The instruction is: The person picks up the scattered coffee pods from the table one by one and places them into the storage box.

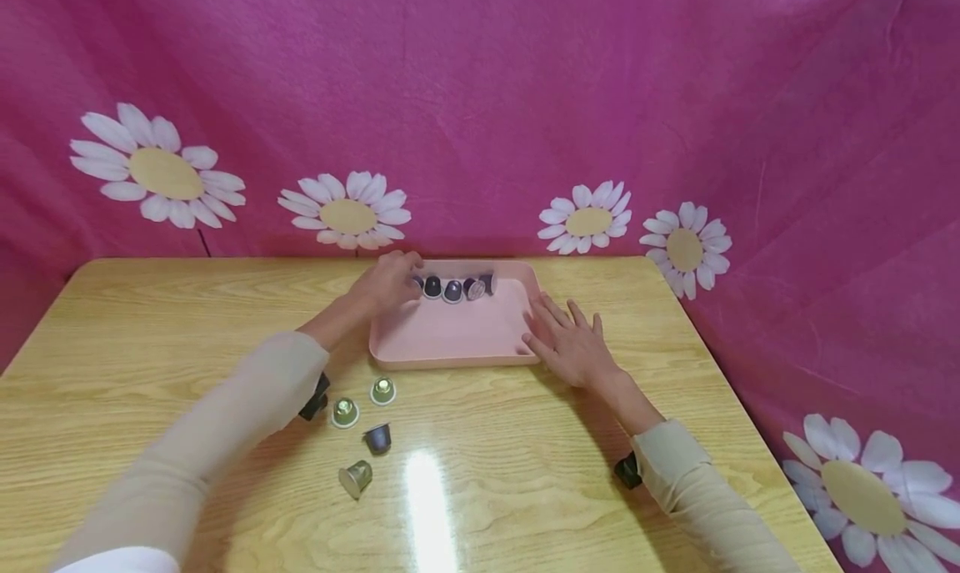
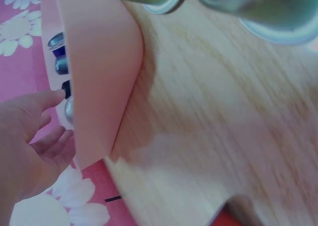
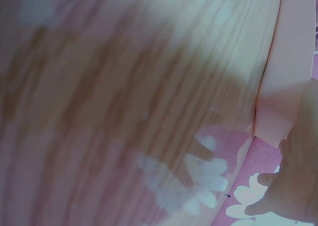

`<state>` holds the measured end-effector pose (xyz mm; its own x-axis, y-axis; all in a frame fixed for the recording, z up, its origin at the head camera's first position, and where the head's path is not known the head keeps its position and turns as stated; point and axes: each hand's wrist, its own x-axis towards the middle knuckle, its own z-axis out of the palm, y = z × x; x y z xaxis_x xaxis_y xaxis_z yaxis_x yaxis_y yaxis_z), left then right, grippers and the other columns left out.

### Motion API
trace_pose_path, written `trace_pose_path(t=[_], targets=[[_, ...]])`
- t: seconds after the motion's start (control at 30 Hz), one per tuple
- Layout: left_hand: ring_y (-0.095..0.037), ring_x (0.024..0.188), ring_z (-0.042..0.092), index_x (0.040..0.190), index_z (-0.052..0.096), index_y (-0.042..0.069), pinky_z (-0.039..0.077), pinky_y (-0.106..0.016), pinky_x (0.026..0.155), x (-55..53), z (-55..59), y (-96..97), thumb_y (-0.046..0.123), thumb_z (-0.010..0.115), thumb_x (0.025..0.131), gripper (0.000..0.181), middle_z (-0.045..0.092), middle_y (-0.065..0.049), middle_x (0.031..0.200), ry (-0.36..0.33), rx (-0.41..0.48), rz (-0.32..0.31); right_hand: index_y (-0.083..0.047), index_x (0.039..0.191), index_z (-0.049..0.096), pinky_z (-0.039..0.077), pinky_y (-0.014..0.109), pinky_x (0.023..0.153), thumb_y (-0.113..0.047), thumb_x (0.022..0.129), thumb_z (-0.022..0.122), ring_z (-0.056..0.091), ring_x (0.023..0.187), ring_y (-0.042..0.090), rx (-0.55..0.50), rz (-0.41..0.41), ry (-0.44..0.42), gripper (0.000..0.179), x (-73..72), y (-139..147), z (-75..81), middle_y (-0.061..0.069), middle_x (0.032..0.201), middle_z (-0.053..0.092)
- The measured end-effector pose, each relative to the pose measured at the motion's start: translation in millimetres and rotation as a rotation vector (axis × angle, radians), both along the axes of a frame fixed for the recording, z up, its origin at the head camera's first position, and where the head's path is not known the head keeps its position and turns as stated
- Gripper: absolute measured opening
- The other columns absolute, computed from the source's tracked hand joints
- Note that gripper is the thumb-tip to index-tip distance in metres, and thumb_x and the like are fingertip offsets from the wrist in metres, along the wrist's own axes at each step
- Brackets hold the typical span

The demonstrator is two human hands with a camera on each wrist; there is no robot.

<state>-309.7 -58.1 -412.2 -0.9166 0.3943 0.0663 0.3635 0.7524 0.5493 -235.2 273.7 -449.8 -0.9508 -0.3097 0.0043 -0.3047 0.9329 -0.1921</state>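
A pink tray lies at the table's far edge, with a row of several dark coffee capsules along its back wall. My left hand reaches over the tray's back left corner, fingers loosely bent beside the row's leftmost capsule. In the left wrist view, a silvery capsule sits in the gap between the parted fingers, partly hidden by the tray wall. At the tray's right side, my right hand has its fingers spread and touches the rim.
In front of the tray on the wooden table are two green capsules, a dark grey capsule and a gold-toned capsule on its side. A magenta curtain with daisies hangs behind the table.
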Motion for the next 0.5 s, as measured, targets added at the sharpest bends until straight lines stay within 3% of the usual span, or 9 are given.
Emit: trace_pose_path(t=[0.33,0.5], targets=[[-0.037,0.111,0.058,0.124,0.060,-0.006,0.047,-0.049,0.096,13.5,13.7,-17.3,0.010,0.073,0.090,0.040,0.063,-0.023,0.120,0.075,0.081,-0.077,-0.021,0.160,0.025,0.006,0.076,0.106,-0.059,0.102,0.036,0.016,0.145,0.047,-0.003,-0.005,-0.007,0.070,0.9,-1,2.7,0.001,0.165,0.018],[-0.039,0.112,0.058,0.123,0.060,-0.005,0.046,-0.051,0.097,24.3,20.3,-28.6,0.013,0.074,0.091,0.039,0.063,-0.023,0.121,0.076,0.106,-0.080,-0.021,0.159,0.026,0.007,0.076,0.106,-0.059,0.102,0.038,0.017,0.145,0.047,-0.002,-0.002,-0.001,0.070,1.4,-2,2.8,0.001,0.165,0.019]])
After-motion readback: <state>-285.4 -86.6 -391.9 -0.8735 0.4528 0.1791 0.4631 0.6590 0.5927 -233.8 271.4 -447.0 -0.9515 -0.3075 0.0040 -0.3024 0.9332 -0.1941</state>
